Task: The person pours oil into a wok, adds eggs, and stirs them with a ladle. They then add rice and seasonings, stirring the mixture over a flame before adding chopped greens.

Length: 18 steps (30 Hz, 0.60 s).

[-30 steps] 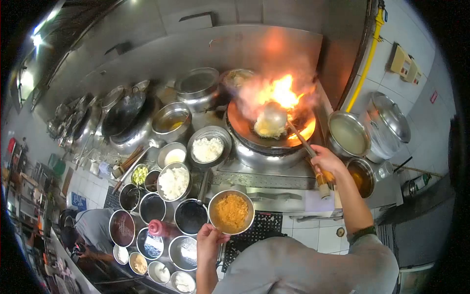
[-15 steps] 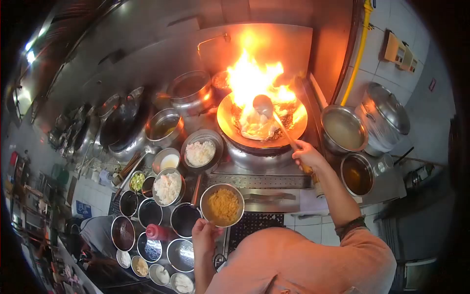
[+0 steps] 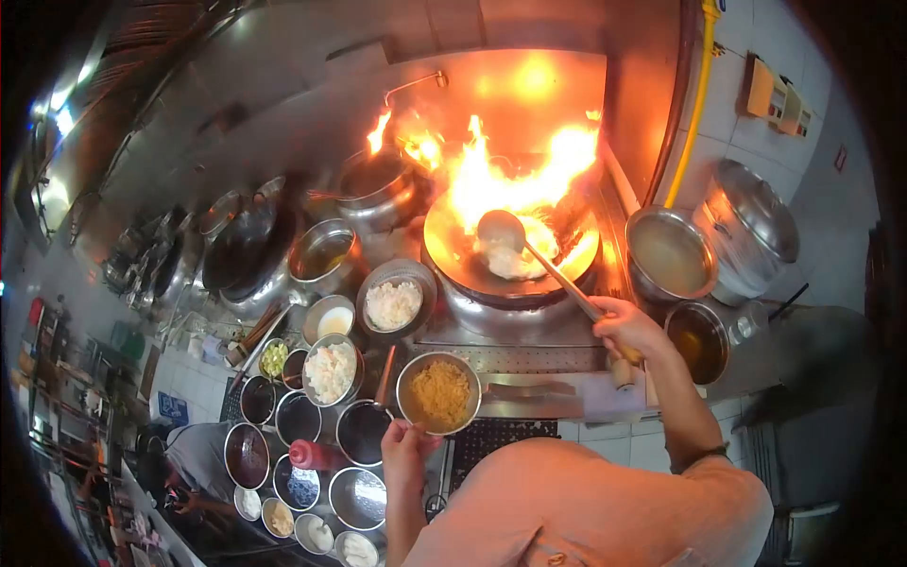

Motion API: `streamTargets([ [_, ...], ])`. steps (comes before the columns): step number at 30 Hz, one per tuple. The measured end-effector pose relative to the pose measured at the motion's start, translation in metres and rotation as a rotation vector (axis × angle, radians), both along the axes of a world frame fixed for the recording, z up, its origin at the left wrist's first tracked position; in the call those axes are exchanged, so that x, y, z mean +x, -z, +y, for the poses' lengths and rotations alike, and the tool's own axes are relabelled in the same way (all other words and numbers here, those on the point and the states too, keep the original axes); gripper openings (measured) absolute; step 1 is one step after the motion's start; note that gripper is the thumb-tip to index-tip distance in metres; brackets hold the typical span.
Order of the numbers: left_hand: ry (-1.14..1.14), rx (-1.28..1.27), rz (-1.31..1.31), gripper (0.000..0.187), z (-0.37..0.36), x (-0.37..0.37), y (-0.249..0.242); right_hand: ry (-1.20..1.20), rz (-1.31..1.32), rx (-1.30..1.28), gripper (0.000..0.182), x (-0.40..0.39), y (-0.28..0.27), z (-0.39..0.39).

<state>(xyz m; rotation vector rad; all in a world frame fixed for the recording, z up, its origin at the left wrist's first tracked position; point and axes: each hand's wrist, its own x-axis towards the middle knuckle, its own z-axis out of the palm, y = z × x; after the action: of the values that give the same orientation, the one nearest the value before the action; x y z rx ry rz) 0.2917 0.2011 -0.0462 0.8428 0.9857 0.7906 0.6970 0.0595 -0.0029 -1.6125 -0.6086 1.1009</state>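
Note:
In my right hand [image 3: 625, 329] is the wooden handle of a ladle [image 3: 501, 230], its fingers wrapped round it. The ladle's bowl is over the wok [image 3: 453, 260], beside pale food [image 3: 515, 262]. Tall flames [image 3: 520, 180] rise from the wok and hide its back part. My left hand [image 3: 406, 449] grips the near rim of a metal bowl [image 3: 403, 397] holding yellow-brown shredded food [image 3: 440, 394], in front of the stove.
Left of the wok stand a colander of white food [image 3: 393, 305], a bowl of white food [image 3: 331, 371], a red bottle [image 3: 310, 455] and several metal containers. Pots [image 3: 671, 253] stand on the right. Behind is a pot [image 3: 373, 180] near flames.
The flames have spread left towards the back pot and shrunk in the wok's middle. The ladle's bowl sits lower in the wok. The whole view has shifted slightly.

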Motion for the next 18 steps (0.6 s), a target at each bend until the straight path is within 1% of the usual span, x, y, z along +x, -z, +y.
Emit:
streamTargets([
  [2,-0.029,-0.020,0.015,0.010,-0.002,-0.003,0.003,0.043,-0.058,-0.051,0.068,0.010,-0.008,-0.018],
  [3,-0.037,-0.029,-0.037,0.011,-0.003,-0.006,0.006,-0.030,-0.148,0.004,0.069,0.020,0.000,-0.010],
  [4,-0.027,-0.033,-0.046,0.011,-0.002,-0.008,0.012,0.006,-0.179,0.007,0.069,0.023,0.011,0.005],
  [6,-0.004,-0.039,-0.074,0.011,0.002,-0.008,0.022,0.082,-0.249,0.012,0.069,0.011,0.015,0.037],
  [9,0.012,-0.041,-0.042,0.010,0.004,-0.004,0.015,-0.032,-0.109,0.071,0.070,0.000,0.018,0.045],
  [12,-0.007,-0.010,-0.066,0.010,0.004,-0.008,0.013,-0.003,0.023,-0.036,0.066,0.006,-0.009,-0.003],
  [13,-0.032,-0.023,-0.032,0.010,0.003,-0.008,0.012,0.024,-0.039,-0.057,0.063,0.016,-0.007,-0.007],
  [16,-0.052,-0.044,-0.068,0.009,0.000,-0.011,0.017,-0.007,-0.209,0.006,0.072,0.021,0.010,0.027],
  [17,-0.044,-0.047,-0.050,0.009,0.000,-0.008,0.015,0.019,-0.317,-0.015,0.073,0.021,0.021,0.044],
  [18,-0.039,-0.050,-0.029,0.009,0.000,-0.005,0.013,-0.018,-0.289,0.003,0.073,0.017,0.021,0.044],
])
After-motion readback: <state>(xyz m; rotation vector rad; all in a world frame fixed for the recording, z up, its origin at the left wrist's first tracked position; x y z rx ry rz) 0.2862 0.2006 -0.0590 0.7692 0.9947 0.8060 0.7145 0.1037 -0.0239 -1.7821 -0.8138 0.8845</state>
